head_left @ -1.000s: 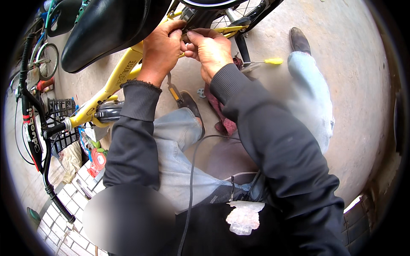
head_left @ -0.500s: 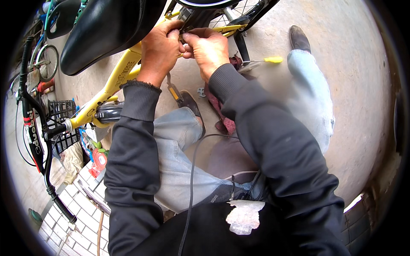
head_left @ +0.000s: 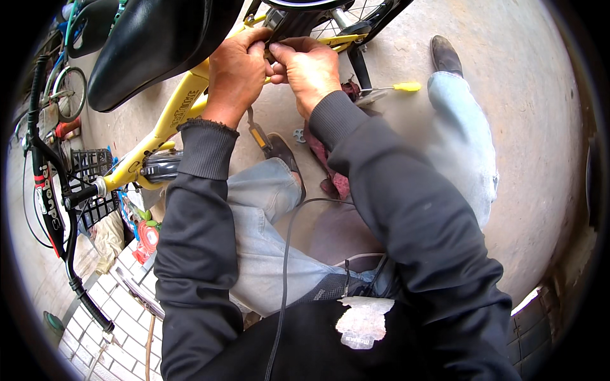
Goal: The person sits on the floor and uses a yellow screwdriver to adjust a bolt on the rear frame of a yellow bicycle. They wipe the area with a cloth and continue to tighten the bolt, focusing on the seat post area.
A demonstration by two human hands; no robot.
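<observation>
A yellow bicycle [head_left: 171,117] with a big black saddle [head_left: 152,44] stands in front of me. My left hand [head_left: 235,73] and my right hand [head_left: 311,66] meet just behind the saddle, near the rear wheel [head_left: 343,16]. Both close their fingers around a small dark part [head_left: 270,54] on the frame; what it is I cannot make out. My dark sleeves reach up to it from below.
A yellow-handled screwdriver [head_left: 397,87] lies on the concrete ground to the right of the wheel. A pedal [head_left: 259,136], my shoe [head_left: 286,159] and a red rag [head_left: 327,159] are below my hands. Another bicycle [head_left: 47,184] with a black basket [head_left: 89,184] stands at the left.
My hands stay at the same spot on the bicycle, with only small shifts of the fingers. The view has tilted slightly.
</observation>
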